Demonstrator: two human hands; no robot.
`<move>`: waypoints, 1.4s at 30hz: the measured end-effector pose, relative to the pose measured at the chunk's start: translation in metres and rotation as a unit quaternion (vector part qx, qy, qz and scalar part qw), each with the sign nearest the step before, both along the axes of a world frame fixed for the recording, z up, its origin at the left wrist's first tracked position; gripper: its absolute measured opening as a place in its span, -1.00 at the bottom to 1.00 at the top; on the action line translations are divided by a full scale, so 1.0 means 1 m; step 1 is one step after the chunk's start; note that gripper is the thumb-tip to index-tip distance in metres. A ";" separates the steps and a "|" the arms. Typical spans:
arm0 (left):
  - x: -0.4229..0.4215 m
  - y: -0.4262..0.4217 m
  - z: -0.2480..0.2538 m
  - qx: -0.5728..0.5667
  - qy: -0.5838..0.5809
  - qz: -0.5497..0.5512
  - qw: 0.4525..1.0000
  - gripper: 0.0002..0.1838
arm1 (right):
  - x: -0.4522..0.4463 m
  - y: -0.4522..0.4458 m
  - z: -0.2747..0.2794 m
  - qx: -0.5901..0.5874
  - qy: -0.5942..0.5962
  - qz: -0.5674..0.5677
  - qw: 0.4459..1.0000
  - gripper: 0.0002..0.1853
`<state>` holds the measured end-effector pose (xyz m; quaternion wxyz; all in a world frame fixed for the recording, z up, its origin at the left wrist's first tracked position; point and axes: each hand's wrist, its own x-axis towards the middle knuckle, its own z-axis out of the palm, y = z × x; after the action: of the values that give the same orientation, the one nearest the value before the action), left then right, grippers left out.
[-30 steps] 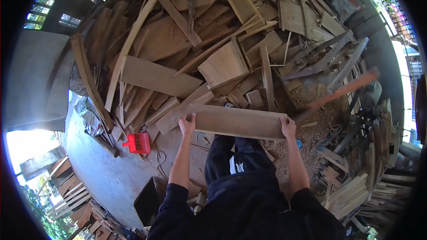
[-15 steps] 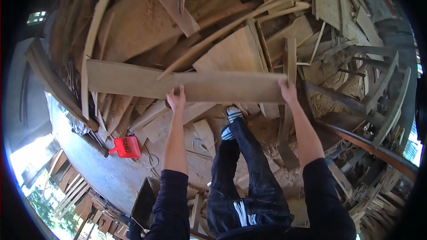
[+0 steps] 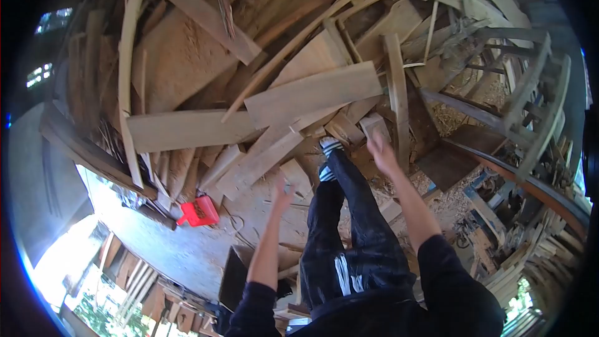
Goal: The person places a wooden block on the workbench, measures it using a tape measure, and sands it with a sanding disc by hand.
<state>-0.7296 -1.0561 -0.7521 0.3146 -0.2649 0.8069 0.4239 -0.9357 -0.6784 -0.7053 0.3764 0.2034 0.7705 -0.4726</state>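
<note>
Brown board [image 3: 312, 95], gripped a moment ago, now lies on the wood pile [image 3: 187, 56] ahead of the left hand [image 3: 282, 196] and right hand [image 3: 380, 153], which both appear empty, their blurred fingers loosely apart, so its release seems complete.

Board [image 3: 315, 93] out of both hands [image 3: 381, 152], now lying on wood pile [image 3: 181, 56].

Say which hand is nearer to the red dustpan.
Left. The left hand is apart from the red dustpan, to its right in the view; the right hand is farther right and higher in view.
</note>
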 end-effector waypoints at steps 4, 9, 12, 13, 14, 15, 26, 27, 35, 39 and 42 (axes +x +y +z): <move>0.037 0.066 0.182 0.142 -0.232 0.002 0.962 0.12 | 0.170 0.033 0.059 -0.077 -0.202 0.005 0.976 0.03; 0.015 0.040 0.217 0.161 -0.247 -0.070 0.953 0.12 | 0.193 0.025 0.136 -0.246 -0.434 -0.150 0.854 -0.18; -0.012 0.039 0.192 0.146 -0.222 -0.219 0.939 0.00 | 0.200 0.033 0.163 -0.041 -0.173 0.183 0.967 -0.23; -0.025 0.044 0.206 0.147 -0.211 -0.242 0.935 0.00 | 0.211 0.036 0.167 -0.147 -0.222 0.120 0.956 -0.22; -0.038 0.048 0.219 0.108 -0.214 -0.300 0.923 -0.05 | 0.223 0.039 0.172 -0.173 -0.214 0.095 0.957 -0.23; -0.049 0.051 0.232 0.067 -0.216 -0.356 0.907 -0.09 | 0.235 0.041 0.178 -0.200 -0.206 0.071 0.955 -0.23; -0.100 0.009 0.205 0.184 -0.164 -0.238 0.940 -0.46 | 0.529 0.070 0.304 0.021 -0.240 -0.400 0.884 -0.45; -0.110 0.008 0.214 0.130 -0.167 -0.241 0.947 -0.47 | 0.541 0.062 0.323 0.025 -0.217 -0.471 0.854 -0.50; -0.149 0.039 0.268 0.126 -0.122 -0.297 0.939 -0.43 | 0.614 -0.023 0.277 -0.066 -0.009 -0.674 0.735 -0.52; -0.148 0.085 0.281 0.108 -0.143 -0.382 0.906 -0.44 | 0.612 -0.058 0.301 -0.043 -0.042 -0.714 0.697 -0.51; -0.135 0.141 0.292 0.048 -0.146 -0.474 0.867 -0.45 | 0.659 -0.082 0.272 -0.033 -0.019 -0.759 0.650 -0.53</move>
<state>-0.8648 -0.9147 -0.4599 0.6043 0.1057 0.7589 0.2183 -0.2771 -0.7600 -0.4331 -0.0929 0.7137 0.3236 -0.6142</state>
